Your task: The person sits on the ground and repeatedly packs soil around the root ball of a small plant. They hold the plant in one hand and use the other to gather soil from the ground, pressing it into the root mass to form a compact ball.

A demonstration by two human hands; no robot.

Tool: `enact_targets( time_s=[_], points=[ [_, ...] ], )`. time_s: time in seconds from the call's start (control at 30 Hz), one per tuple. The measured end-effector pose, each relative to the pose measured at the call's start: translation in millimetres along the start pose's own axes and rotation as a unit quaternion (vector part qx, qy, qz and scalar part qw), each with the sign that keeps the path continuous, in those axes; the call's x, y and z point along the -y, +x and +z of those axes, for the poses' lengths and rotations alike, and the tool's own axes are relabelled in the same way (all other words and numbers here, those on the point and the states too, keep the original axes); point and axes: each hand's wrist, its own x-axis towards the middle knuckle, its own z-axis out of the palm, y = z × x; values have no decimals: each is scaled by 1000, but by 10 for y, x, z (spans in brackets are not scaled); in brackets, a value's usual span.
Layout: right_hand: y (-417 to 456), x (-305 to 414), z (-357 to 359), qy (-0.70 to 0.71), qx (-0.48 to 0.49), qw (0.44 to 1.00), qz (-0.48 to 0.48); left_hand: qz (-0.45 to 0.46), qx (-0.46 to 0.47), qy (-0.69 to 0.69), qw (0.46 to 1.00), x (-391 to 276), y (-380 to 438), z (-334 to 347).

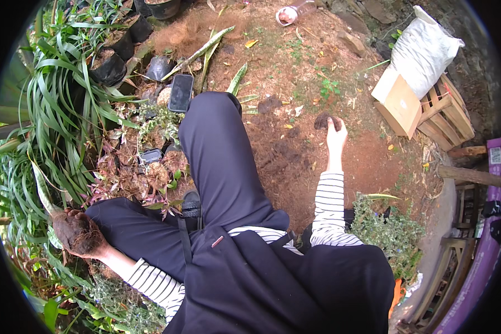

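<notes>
At the far left, my left hand (92, 246) grips a brown root ball (76, 234) with fine roots; a long pale green leaf (43, 188) rises from it. My right hand (336, 127) is stretched out over the soil at the right and pinches a dark brown clump (323, 120) of soil or fibre between thumb and fingers. Between the hands are my bent knees in dark trousers. Loose dark fibre and soil (284, 154) lie on the ground left of my right hand. Variegated snake plant leaves (237, 79) lie beyond my raised knee.
A smartphone (180, 93) rests beside my raised knee. Black plant bags (108, 67) and strap-leaved plants (58, 83) line the left. A plastic jar (295, 13) lies at the top. At right are a cardboard box (398, 104), a white sack (423, 54) and a wooden crate (446, 117).
</notes>
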Motion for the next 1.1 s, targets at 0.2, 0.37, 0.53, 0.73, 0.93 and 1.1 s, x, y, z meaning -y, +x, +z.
enact_targets(
  time_s=[0.2, 0.37, 0.53, 0.73, 0.93, 1.1],
  points=[
    [-115, 616, 277, 179, 131, 971, 92, 139, -198, 457, 856, -29, 50, 18],
    [-516, 1494, 861, 218, 259, 939, 56, 65, -140, 149, 977, 62, -19, 67],
    [-1155, 2196, 1525, 385, 432, 815, 36, 91, -197, 141, 966, 295, 84, 143],
    [-1850, 2858, 1969, 282, 586, 758, -47, 129, -245, 162, 947, 458, 128, 207],
    [-2293, 3185, 1834, 335, 705, 616, 111, 123, -104, 180, 970, 429, 286, 427],
    [-2421, 3190, 1841, 332, 700, 632, -19, 141, -157, 19, 977, 394, 69, 108]
  ],
)
